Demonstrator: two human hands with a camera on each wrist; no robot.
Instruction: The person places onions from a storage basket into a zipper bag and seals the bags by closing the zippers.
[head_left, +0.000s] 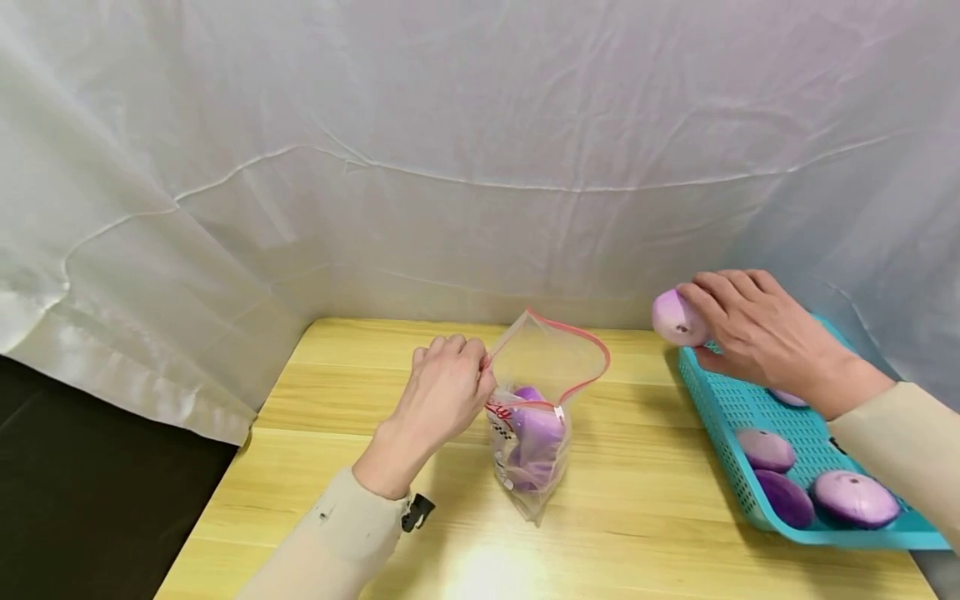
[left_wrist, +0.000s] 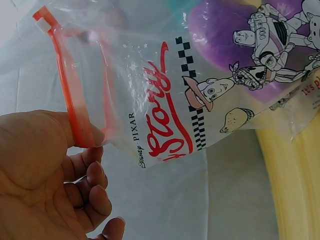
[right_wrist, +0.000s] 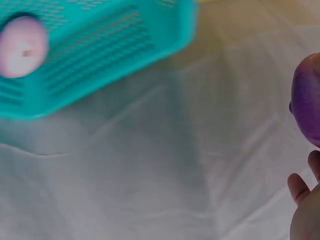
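Note:
My left hand point(head_left: 438, 387) pinches the left edge of the red-zipped mouth of a clear zip bag point(head_left: 504, 421). Red lettering and cartoon figures are printed on its side, close up in the left wrist view. The bag's mouth gapes, and purple rounded pieces point(head_left: 538, 437) lie inside. Over the far left corner of the teal basket point(head_left: 716, 442), my right hand point(head_left: 757, 329) holds a purple-and-white egg-shaped piece point(head_left: 667, 318) with a small dark spot at its end. The right wrist view catches this piece only at its right edge.
Several similar pieces point(head_left: 855, 498) lie in the basket at the right, one showing a dark purple face point(head_left: 783, 500). The basket stands on a light wooden table point(head_left: 315, 467). White cloth point(head_left: 450, 233) hangs behind, and a dark area point(head_left: 90, 483) lies at the left.

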